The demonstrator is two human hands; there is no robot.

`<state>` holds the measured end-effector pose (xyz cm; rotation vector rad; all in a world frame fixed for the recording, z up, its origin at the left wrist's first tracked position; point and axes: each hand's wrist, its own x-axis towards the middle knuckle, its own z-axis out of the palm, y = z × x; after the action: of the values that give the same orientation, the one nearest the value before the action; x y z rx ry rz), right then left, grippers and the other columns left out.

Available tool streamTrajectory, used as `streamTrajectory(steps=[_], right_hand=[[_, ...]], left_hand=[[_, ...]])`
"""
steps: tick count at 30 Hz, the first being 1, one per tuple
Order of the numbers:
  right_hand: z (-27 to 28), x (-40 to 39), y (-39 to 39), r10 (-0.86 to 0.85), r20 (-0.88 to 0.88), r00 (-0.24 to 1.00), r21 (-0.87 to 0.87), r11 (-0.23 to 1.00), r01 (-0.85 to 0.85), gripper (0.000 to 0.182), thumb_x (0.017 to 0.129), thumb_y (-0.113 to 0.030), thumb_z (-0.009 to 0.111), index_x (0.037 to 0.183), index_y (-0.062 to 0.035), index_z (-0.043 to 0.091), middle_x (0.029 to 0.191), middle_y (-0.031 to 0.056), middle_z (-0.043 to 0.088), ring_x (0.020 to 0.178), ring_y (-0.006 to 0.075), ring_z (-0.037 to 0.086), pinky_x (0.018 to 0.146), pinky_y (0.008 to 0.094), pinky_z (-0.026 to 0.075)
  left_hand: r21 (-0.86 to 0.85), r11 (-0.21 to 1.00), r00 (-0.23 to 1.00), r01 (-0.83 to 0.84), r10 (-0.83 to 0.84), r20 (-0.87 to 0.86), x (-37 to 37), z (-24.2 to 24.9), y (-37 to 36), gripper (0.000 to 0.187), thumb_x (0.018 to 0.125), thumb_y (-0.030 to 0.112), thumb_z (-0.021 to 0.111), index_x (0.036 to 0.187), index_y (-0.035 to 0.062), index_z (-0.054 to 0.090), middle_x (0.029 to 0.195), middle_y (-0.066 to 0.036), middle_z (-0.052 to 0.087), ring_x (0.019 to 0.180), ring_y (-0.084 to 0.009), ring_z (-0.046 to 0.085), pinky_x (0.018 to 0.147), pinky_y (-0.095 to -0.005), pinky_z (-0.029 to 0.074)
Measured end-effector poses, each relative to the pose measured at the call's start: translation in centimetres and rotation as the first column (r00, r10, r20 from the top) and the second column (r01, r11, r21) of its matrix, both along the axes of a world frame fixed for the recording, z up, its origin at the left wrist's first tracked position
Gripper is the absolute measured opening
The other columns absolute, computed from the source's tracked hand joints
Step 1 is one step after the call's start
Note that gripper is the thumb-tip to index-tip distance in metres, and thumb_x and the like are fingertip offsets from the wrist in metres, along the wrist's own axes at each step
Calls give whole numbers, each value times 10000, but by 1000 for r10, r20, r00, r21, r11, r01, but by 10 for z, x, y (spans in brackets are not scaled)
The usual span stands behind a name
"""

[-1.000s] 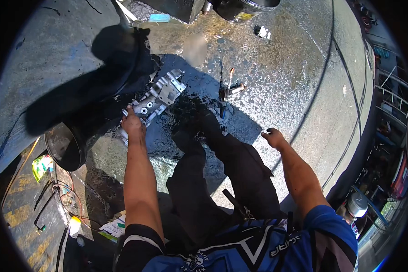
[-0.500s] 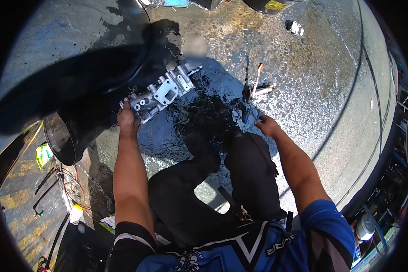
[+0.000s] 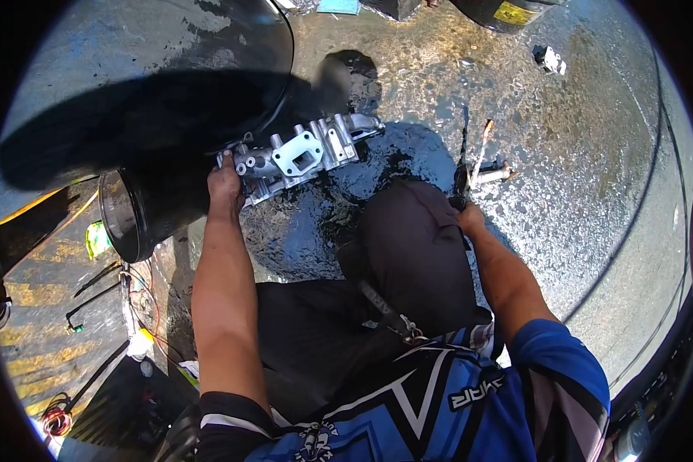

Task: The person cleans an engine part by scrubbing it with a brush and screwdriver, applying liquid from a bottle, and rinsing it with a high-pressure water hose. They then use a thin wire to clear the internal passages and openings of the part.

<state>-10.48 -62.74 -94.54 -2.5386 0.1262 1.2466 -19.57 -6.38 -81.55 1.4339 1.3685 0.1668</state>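
Observation:
My left hand [image 3: 225, 185] is closed around the left end of a silver cast-metal intake manifold [image 3: 333, 146], its thumb on top. The manifold slants up to the right above the wet ground, with a flat flange and square port facing up. My right hand [image 3: 471, 219] is beside my raised knee, at the near end of a small group of tools; the knee and shadow hide its fingers. In that group lie a thin stick-like tool with an orange-brown tip [image 3: 483, 142], a short metallic cylinder-shaped piece [image 3: 491, 176] and a dark tool [image 3: 461, 175].
A large black drum [image 3: 208, 46] stands at the upper left, a smaller black cylinder [image 3: 123, 215] below it. A small white-and-black part [image 3: 550, 61] lies at the upper right. Another dark container [image 3: 504, 15] stands at the top. Cables and hoses [image 3: 142, 300] lie at lower left.
My right hand has moved up to the tools and its fingers have gone out of sight behind my knee. My knee has risen, and the view has shifted. The left hand keeps its hold.

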Motion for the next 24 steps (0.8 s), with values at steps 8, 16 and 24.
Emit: streamTrajectory(steps=[8,16,24], right_hand=[[-13,5,-43,-32,128,991,260,965,-2,459,934,-213,570,1329,17,526,1147,321,647,1107,455,624,941,490,497],[78,76,-40,128,200,971,288,940,-183,481,945,-252,584,1400,-115,509,1111,247,674,1061,385,656,904,451,508],[22,38,-56,27,251,968,157,985,-69,505,930,-290,617,1371,-62,527,1043,231,698,1019,378,673,882,442,514]], left_hand=[[600,97,530,794,-596,-604,26,89,-88,905,796,606,721,1484,101,419,1568,-159,364,1445,-339,327,1123,-606,299],[192,-33,150,981,-499,-854,53,96,-132,769,752,429,808,1421,216,493,1540,-3,408,1354,-257,428,1092,-588,371],[148,-273,0,951,-478,-878,41,95,-133,329,891,155,606,1213,214,641,1502,-156,434,1344,-363,451,1106,-710,276]])
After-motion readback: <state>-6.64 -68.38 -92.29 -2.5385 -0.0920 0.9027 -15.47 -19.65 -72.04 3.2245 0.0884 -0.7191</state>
